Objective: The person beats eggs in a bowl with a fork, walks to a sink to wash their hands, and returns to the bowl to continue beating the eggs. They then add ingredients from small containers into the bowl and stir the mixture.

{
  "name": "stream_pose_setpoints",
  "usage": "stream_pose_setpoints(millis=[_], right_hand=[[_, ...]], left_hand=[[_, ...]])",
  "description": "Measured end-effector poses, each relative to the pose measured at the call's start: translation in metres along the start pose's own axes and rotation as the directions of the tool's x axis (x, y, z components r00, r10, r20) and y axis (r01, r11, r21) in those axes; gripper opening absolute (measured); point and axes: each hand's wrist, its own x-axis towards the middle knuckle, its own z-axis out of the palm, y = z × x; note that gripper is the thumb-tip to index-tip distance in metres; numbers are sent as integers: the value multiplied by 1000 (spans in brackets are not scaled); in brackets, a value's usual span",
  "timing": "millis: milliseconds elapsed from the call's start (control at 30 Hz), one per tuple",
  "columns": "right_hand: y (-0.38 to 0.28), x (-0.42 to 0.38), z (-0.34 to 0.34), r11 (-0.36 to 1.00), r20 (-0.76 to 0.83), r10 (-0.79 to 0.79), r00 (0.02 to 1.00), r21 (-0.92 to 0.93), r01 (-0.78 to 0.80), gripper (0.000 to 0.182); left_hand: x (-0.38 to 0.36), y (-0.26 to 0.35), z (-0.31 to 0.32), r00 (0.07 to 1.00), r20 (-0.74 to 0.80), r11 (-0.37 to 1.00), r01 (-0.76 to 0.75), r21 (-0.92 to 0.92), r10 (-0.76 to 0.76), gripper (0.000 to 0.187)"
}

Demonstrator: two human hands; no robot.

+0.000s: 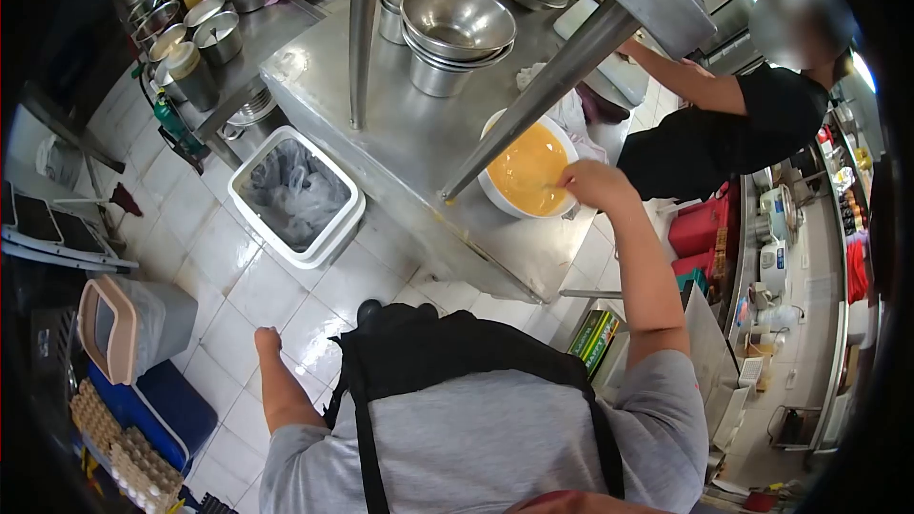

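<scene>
A white bowl (490, 192) of yellow-orange liquid (526, 164) rests near the right edge of the steel table. My right hand (598, 185) is closed at the bowl's right rim, its fingers round a thin utensil that dips into the liquid; the utensil's shape is hard to make out. My left hand (268, 336) hangs low over the floor at the left, away from the table, small in view with its fingers curled in and nothing visible in them. Stacked metal bowls (458, 21) stand farther back on the table.
A lined white bin (352, 211) stands left of the steel table (381, 167). Slanted metal bars cross above the tabletop. Another person (733, 124) in black works at the right. Egg trays (133, 452) and a beige-lidded bin (107, 328) are at the lower left.
</scene>
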Motion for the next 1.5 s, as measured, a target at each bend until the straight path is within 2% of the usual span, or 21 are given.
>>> stream_pose_setpoints(millis=[67,167,233,267,300,333,400,433,500,567,633,733,833,900,1067,1100,1200,1333,1433,1467,1500], right_hand=[[-4,13,15,978,-196,155,968,-111,-179,19],[-20,2,32,999,-171,-49,984,-3,49,19],[10,-2,29,1000,-145,12,989,8,-11,20],[21,-4,29,999,-130,46,990,14,-45,21],[17,-3,31,983,-206,145,968,-85,-165,21],[12,-6,34,990,-227,124,966,-43,-137,21],[1,-13,39,997,-283,78,956,37,-70,22],[-8,-26,27,997,-320,78,944,15,-77,22],[-10,-43,16,995,-424,85,902,-3,-96,22],[-10,-57,15,994,-510,70,857,-32,-101,22],[-8,-70,16,992,-583,21,812,-89,-90,21],[-11,-86,16,996,-664,-2,748,-65,-55,20],[-12,-93,14,996,-657,40,752,-37,-86,18],[-11,-92,15,997,-653,66,754,12,-78,17],[-2,-75,16,987,-596,159,787,82,-138,18],[1,-69,16,973,-508,228,831,86,-214,18],[7,-52,25,976,-466,188,864,-13,-219,20],[-1,-25,36,982,-396,125,910,-83,-171,22],[-18,-13,43,993,-336,50,941,-85,-83,20],[-23,-14,41,995,-276,21,961,-93,-48,20],[-26,-15,37,995,-217,-6,976,-98,-16,21]], left_hand=[[14,-12,8,992,-25,987,-122,100,125,25],[3,31,-14,997,69,964,-9,-266,28,30],[-40,119,-75,909,416,946,106,-307,33,36],[-59,159,-94,856,502,952,40,-302,124,34],[-75,199,-110,786,581,952,-30,-306,212,33],[-96,240,-123,683,634,922,-163,-352,363,31],[-151,318,-147,313,611,679,-461,-572,727,37],[-179,352,-150,149,598,580,-507,-638,787,47],[-244,420,-172,6,654,501,-648,-573,756,65],[-281,466,-162,-15,626,344,-825,-448,779,74],[-290,498,-117,48,396,172,-944,-283,917,80],[-311,532,-107,204,433,285,-949,-131,878,81],[-325,536,-111,250,452,296,-955,-33,856,80],[-321,534,-105,174,479,203,-979,-10,861,79],[-287,516,-119,93,364,177,-963,-204,927,69],[-304,511,-170,147,576,441,-798,-411,804,67],[-267,486,-211,-133,521,447,-367,-816,843,70],[-273,429,-289,-460,239,230,-76,-970,855,68],[-305,395,-329,-840,87,-158,-201,-967,536,47],[-313,384,-339,-920,85,-289,-207,-935,383,43],[-318,375,-347,-895,116,-279,-254,-926,431,42]])
